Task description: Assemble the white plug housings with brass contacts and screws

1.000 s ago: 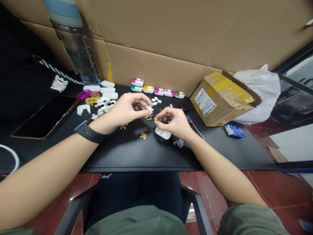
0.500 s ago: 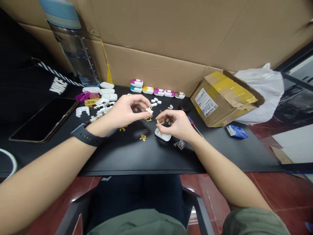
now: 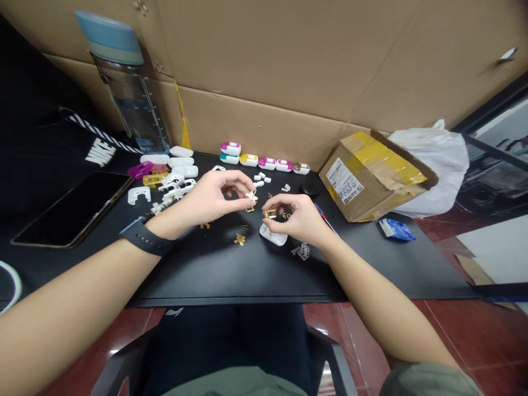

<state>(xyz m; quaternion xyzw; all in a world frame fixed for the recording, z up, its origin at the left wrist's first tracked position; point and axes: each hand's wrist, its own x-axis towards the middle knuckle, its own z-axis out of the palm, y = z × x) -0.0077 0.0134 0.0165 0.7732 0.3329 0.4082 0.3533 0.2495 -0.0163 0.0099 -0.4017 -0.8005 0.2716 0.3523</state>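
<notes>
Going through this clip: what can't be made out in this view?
All in the head view:
- White piece: the left hand's fingers hide part of it, so its shape is unclear.
- Gold part: too small, and the right hand's fingers hide whether it is gripped.
- Screwdriver: the right hand hides its handle end.
- Blue packet: print too small to read.

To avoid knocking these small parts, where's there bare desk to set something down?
Bare black desk lies along the near edge and between the clear plastic piece and the blue packet. It's crowded behind the left hand: white plastic parts and a row of cases.
</notes>
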